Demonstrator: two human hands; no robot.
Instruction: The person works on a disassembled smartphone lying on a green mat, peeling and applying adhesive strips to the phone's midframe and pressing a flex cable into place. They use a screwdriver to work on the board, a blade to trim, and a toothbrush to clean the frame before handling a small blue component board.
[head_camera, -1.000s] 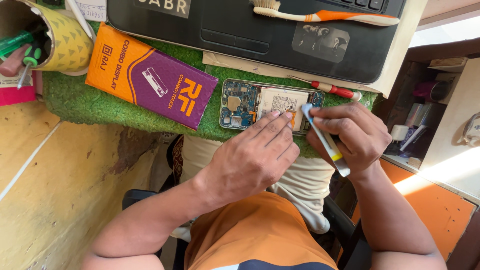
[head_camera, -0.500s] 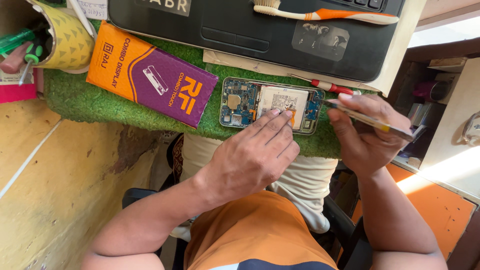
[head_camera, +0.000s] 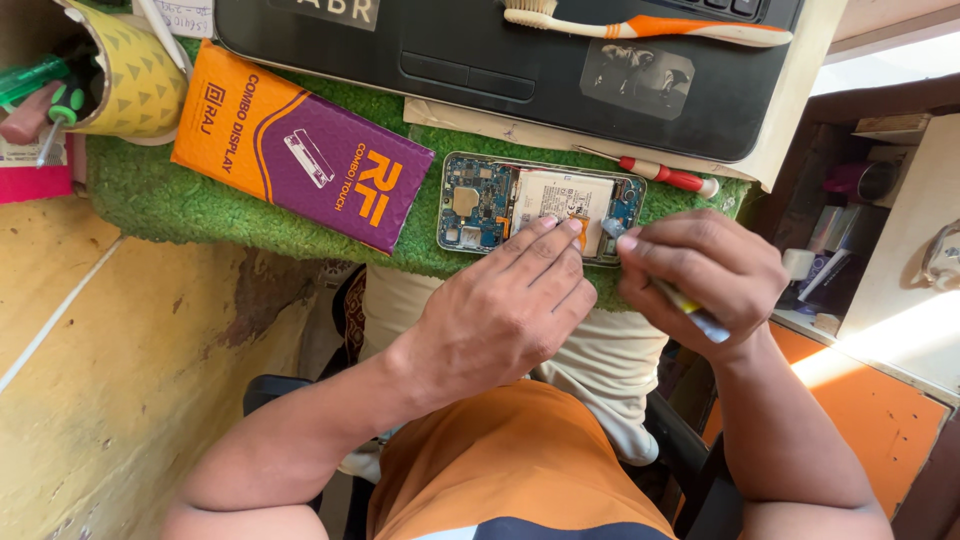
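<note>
We see an opened phone (head_camera: 540, 207), back cover off, lying flat on a green turf-like mat (head_camera: 230, 210), its blue circuit board on one end and a pale battery filling the middle. Its long axis runs side to side across the view, and it lies just ahead of both hands, which reach it from the near side.

The left hand (head_camera: 500, 310) rests palm down with its fingers stretched forward; its fingertips (head_camera: 560, 225) press on the near edge of the battery and hold nothing. The right hand (head_camera: 705, 275) is curled shut around a thin tool (head_camera: 690, 312) with a yellow band, whose tip meets the phone at its right end, beside the left fingertips. Both hands touch the phone; the left covers more of it.

To the left of the phone, touching the same mat, lies a flat rectangular box (head_camera: 300, 150), orange at one end and purple at the other, set at a slant, with a small picture of a screen part on it. Beyond the phone sits a closed black laptop (head_camera: 500, 60) with an orange-and-white toothbrush (head_camera: 640, 25) on top. A red-handled screwdriver (head_camera: 665, 177) lies just beyond the phone's right end. Far left of the phone stands a yellow patterned cup (head_camera: 125, 80) with green-handled tools.
</note>
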